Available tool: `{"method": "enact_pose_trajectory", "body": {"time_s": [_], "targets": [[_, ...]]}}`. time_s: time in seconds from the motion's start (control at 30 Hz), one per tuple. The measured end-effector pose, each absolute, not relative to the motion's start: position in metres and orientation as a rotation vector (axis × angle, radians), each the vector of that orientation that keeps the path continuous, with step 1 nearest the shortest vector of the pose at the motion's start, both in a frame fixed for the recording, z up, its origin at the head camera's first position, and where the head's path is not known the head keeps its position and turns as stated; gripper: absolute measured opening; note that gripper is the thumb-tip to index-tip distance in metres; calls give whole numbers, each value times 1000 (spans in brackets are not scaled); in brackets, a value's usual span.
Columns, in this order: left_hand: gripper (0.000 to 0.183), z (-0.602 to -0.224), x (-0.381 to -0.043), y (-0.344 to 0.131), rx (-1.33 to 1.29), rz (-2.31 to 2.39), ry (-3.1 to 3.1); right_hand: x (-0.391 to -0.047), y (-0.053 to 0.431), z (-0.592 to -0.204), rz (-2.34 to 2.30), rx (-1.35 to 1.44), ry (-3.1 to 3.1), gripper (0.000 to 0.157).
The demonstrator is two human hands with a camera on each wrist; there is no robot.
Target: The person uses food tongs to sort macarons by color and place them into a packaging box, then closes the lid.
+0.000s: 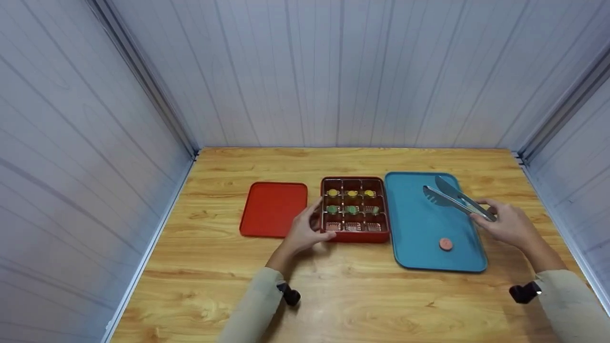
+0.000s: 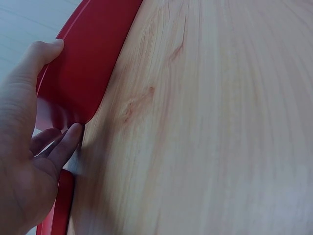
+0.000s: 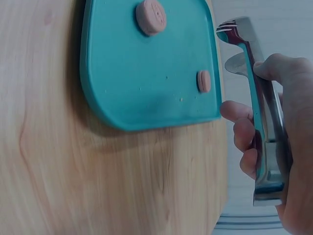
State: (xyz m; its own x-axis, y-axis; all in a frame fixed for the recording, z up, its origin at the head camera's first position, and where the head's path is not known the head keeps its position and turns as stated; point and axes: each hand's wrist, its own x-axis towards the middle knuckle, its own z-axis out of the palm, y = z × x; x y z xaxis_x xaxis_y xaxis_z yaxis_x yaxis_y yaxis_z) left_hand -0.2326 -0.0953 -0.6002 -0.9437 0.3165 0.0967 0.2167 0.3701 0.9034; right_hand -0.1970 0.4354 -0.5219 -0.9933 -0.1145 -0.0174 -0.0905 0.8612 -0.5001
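In the head view my left hand (image 1: 304,230) holds the near left corner of a red divided box (image 1: 357,237), thumb along its front wall. Yellow round pieces (image 1: 352,194) fill the box's far row, green ones (image 1: 332,209) its middle row; the near row shows its ribbed floor. My right hand (image 1: 512,224) grips metal tongs (image 1: 460,200), their jaws apart above the blue tray (image 1: 414,238), with nothing between them. Two round pink cookies (image 3: 151,17) show on the tray in the right wrist view; the tongs overlap one of them in the head view.
A flat red lid-like tray (image 1: 274,209) lies left of the box, close to my left hand. The blue tray stands right beside the box's right side. Pale panel walls (image 1: 314,71) enclose the wooden table (image 1: 362,295) at the back and both sides.
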Motion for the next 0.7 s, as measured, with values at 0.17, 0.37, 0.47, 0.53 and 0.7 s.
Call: {"method": "enact_pose_trajectory", "body": {"time_s": [0.17,0.37,0.47,0.53,0.7], "targets": [[114,-600,-233,-95,497,1656,2524,-198,445,-525,-793,-129,2979,58],[113,-604,-235,-96,509,1655,2523,-199,453,-527,-765,-112,2984,60],[111,-606,-235,-97,548,1664,2536,-199,455,-529,-742,-105,2985,59],[111,-606,-235,-97,550,1645,2563,-199,455,-529,-732,-94,2977,58],[115,-602,-233,-96,506,1638,2532,-199,454,-530,-715,-73,2966,57]]}}
